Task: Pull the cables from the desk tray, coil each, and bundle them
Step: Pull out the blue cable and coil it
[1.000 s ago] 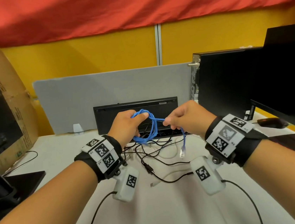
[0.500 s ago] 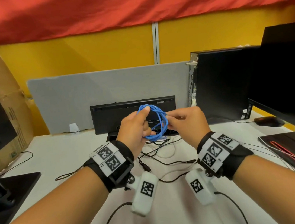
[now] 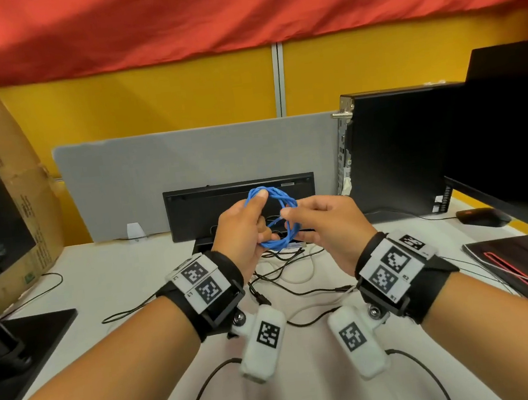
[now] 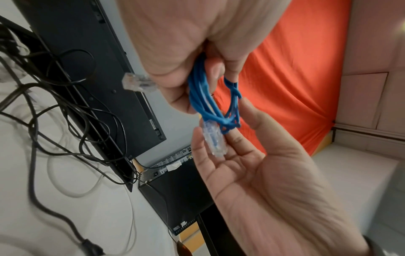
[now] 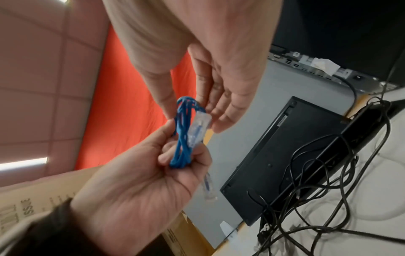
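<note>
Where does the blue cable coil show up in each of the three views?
Head: blue cable coil at centre, between both hands, above the desk.
Left wrist: centre, below the left hand.
Right wrist: left of centre, gripped by the left hand.
Shared landmark: the black keyboard behind it.

A white desk (image 3: 107, 277) holds everything. A mess of black cables (image 3: 284, 273) lies in the middle of it, and a white cable (image 3: 301, 277) loops through them. Behind the cables stands a flat black tray (image 3: 240, 205), up on its edge. A black computer tower (image 3: 395, 152) stands at the back right. A dark mouse (image 3: 482, 217) sits near the right edge, and a black pad with a red line (image 3: 519, 256) lies in front of it. A big cardboard box (image 3: 7, 183) stands on the left. A thin black wire (image 3: 40, 287) curls beside the box. A small white block (image 3: 135, 230) sits at the back.
</note>
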`<action>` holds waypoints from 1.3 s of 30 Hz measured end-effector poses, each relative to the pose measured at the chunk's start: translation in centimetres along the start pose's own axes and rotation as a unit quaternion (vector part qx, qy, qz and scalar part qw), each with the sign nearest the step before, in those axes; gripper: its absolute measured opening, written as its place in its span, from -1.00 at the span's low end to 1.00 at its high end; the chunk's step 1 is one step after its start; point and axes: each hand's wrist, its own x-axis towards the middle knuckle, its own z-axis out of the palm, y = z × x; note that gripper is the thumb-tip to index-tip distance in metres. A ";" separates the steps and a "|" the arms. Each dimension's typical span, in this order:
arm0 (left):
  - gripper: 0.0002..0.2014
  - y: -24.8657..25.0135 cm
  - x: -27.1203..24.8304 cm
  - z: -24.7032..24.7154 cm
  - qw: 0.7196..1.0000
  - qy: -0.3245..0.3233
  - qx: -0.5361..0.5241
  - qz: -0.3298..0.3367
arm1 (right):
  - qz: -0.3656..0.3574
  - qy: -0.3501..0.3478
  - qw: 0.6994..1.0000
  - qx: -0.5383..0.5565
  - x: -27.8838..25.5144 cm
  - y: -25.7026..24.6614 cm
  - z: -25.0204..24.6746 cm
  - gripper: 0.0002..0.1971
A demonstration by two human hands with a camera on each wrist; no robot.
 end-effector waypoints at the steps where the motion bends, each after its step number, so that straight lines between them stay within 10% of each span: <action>1: -0.71 -0.1 0.0 0.0 1.000 -0.001 0.006 0.002 | -0.010 0.000 1.000 -0.023 -0.1 0.1 0.1 -0.85; 39: -0.87 0.8 0.2 -2.7 0.984 -0.165 0.016 -0.060 | 0.065 -0.155 0.967 0.193 -0.9 -1.7 -0.2 -0.59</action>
